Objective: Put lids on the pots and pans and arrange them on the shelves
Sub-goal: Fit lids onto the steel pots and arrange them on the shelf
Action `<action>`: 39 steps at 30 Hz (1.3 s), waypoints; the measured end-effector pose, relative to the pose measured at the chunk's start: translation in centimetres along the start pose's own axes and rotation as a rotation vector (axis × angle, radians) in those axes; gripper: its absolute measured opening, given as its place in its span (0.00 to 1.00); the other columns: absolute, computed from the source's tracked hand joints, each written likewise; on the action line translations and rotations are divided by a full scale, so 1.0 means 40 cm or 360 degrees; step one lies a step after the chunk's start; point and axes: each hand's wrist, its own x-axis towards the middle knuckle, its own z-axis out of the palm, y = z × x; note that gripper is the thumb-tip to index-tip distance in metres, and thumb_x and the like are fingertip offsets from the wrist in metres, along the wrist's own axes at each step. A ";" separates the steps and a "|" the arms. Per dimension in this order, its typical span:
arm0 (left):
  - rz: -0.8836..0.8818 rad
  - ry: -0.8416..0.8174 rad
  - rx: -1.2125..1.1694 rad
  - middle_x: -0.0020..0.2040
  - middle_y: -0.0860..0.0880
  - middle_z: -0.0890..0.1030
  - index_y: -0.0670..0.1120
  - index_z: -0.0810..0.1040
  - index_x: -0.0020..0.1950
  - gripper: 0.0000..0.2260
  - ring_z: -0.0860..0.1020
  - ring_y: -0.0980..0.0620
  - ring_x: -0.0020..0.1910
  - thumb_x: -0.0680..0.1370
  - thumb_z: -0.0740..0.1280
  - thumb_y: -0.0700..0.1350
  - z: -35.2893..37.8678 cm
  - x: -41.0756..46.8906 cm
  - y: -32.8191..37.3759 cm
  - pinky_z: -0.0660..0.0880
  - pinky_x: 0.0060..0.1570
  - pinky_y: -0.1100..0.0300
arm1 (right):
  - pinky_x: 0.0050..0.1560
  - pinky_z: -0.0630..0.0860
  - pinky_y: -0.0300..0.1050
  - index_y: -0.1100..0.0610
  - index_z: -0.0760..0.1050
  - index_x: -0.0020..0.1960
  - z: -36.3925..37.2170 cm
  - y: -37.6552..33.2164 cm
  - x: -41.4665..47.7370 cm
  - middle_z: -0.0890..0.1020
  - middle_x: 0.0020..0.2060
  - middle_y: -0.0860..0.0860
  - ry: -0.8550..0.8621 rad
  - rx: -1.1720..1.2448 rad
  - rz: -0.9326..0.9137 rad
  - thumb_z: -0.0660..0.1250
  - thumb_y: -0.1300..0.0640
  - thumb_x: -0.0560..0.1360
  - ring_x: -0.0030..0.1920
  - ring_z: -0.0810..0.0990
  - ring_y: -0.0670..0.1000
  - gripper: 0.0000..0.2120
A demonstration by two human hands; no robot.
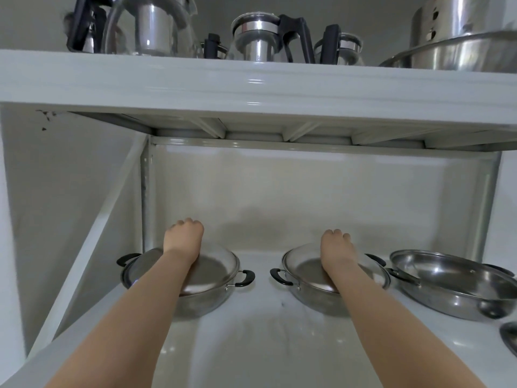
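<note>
On the white lower shelf (251, 345) we are settling two glass-lidded pans at once, left hand (183, 238) curled over the left pan (212, 278) and right hand (337, 247) over the right pan (307, 273), grip hidden; next, we judge, the lidless pan (453, 278) beyond our right fingers needs its lid.

Single head cam, close in, facing fwd/down into lower shelf (251, 345), upper shelf (251, 82) overhead.

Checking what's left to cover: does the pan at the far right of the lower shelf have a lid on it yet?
No. The far-right pan sits open with its bare steel inside showing, while the two pans under the hands carry glass lids.
</note>
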 end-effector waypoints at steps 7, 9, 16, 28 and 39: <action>0.0032 -0.0009 0.0053 0.56 0.43 0.78 0.40 0.76 0.57 0.11 0.77 0.42 0.58 0.77 0.59 0.33 0.001 -0.003 0.003 0.75 0.51 0.53 | 0.62 0.70 0.50 0.65 0.68 0.65 0.001 -0.009 -0.005 0.72 0.63 0.60 0.0002 -0.0034 0.0032 0.53 0.69 0.77 0.65 0.69 0.60 0.17; 0.0032 -0.0006 0.0065 0.56 0.42 0.78 0.40 0.76 0.57 0.11 0.77 0.42 0.58 0.77 0.59 0.34 0.002 -0.003 0.004 0.75 0.51 0.53 | 0.62 0.70 0.50 0.65 0.68 0.65 0.002 -0.009 -0.005 0.72 0.63 0.60 -0.0003 -0.0048 0.0034 0.53 0.69 0.77 0.65 0.69 0.60 0.17; -0.0015 -0.0152 -0.0075 0.58 0.40 0.78 0.40 0.76 0.58 0.12 0.77 0.40 0.59 0.78 0.57 0.36 -0.026 -0.011 0.002 0.75 0.54 0.52 | 0.63 0.70 0.51 0.64 0.67 0.66 -0.029 0.004 -0.013 0.72 0.64 0.59 -0.0143 -0.0089 -0.0037 0.53 0.66 0.77 0.66 0.70 0.59 0.18; 0.0340 -0.0071 -0.0394 0.61 0.40 0.78 0.39 0.77 0.60 0.15 0.75 0.40 0.62 0.78 0.57 0.38 -0.134 -0.058 0.273 0.68 0.63 0.53 | 0.58 0.74 0.49 0.61 0.72 0.64 -0.147 0.034 -0.128 0.76 0.62 0.59 -0.0337 0.0025 -0.0082 0.58 0.59 0.78 0.61 0.77 0.59 0.16; 0.0893 -0.0051 -0.0926 0.57 0.37 0.79 0.37 0.79 0.54 0.13 0.78 0.38 0.57 0.79 0.57 0.40 -0.264 -0.221 0.641 0.74 0.55 0.52 | 0.60 0.73 0.50 0.61 0.71 0.64 -0.189 0.275 -0.258 0.76 0.63 0.59 -0.0276 0.0002 0.0170 0.58 0.58 0.78 0.64 0.75 0.59 0.17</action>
